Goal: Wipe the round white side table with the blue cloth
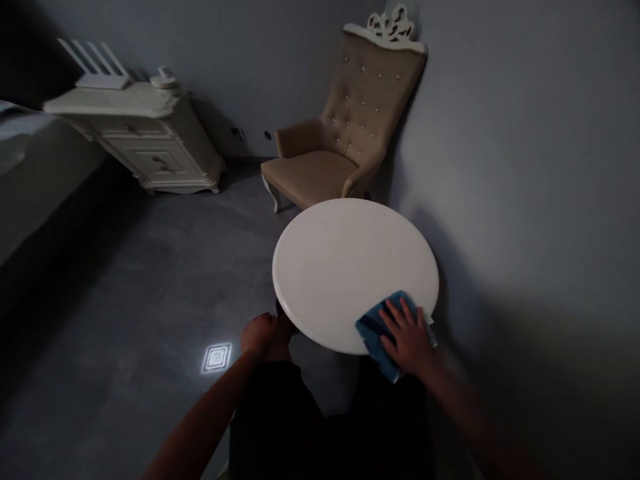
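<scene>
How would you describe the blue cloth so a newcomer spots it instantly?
Find the round white table in front of the beige armchair. At its near right edge lies the blue cloth, pressed flat under the right hand. It is the only coloured item on the table.

The cleaning cloth [381, 329] under the right hand [407, 337] is blue with a darker blue band across it; the round table top [345, 263] is plain white. The tufted armchair [345, 133] is beige, studded with pale buttons, with a white carved crest and white legs. The dresser [145, 133] is cream. Walls and floor [125, 280] are flat grey, and the floor carries a bright white square-in-square light pattern [217, 358]
</scene>
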Action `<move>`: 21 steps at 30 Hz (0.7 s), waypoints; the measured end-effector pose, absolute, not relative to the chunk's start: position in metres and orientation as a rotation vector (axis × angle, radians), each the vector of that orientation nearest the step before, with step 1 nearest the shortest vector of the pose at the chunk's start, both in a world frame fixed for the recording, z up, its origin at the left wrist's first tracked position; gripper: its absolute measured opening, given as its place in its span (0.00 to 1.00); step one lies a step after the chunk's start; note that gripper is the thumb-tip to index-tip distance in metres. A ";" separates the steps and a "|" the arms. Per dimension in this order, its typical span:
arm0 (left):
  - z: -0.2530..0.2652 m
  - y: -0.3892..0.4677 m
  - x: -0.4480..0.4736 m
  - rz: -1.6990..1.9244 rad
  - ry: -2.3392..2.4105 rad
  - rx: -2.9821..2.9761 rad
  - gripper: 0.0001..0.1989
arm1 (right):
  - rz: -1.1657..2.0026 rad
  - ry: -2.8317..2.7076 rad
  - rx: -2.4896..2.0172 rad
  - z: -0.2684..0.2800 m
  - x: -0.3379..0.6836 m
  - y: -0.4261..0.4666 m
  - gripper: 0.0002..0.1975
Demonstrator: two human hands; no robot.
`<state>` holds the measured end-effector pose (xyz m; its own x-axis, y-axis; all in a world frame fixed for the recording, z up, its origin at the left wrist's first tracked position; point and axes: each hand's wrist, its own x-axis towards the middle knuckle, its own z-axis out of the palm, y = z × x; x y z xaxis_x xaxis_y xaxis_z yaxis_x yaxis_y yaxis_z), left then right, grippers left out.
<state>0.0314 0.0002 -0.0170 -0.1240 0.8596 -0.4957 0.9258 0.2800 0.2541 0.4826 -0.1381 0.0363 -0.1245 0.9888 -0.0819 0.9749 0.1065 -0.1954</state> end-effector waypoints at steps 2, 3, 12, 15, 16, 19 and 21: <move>-0.015 0.001 0.033 -0.192 1.995 1.610 0.25 | 0.205 -2.128 -2.196 0.038 0.515 -0.121 0.37; -0.014 0.001 0.033 -0.204 1.996 1.610 0.25 | 0.165 -2.053 -2.280 0.041 0.530 -0.108 0.37; -0.012 0.011 0.033 -0.263 1.989 1.567 0.27 | 0.057 -1.830 -2.593 0.077 0.616 0.071 0.36; -0.009 0.017 0.034 -0.269 1.991 1.535 0.28 | 0.061 -1.690 -2.650 0.080 0.618 0.145 0.38; -0.009 0.019 0.033 -0.263 1.990 1.526 0.29 | 0.070 -1.637 -2.671 0.080 0.615 0.170 0.38; -0.010 0.023 0.030 -0.245 1.987 1.509 0.30 | 0.099 -1.593 -2.692 0.078 0.592 0.242 0.40; -0.012 0.025 0.027 -0.221 1.983 1.503 0.30 | 0.088 -1.626 -2.667 0.076 0.566 0.287 0.40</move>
<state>0.0268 0.0248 -0.0119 -0.1485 0.8066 -0.5721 0.9127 0.3345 0.2348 0.5662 0.2870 0.0759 0.4567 0.8887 -0.0395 0.8878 -0.4582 -0.0436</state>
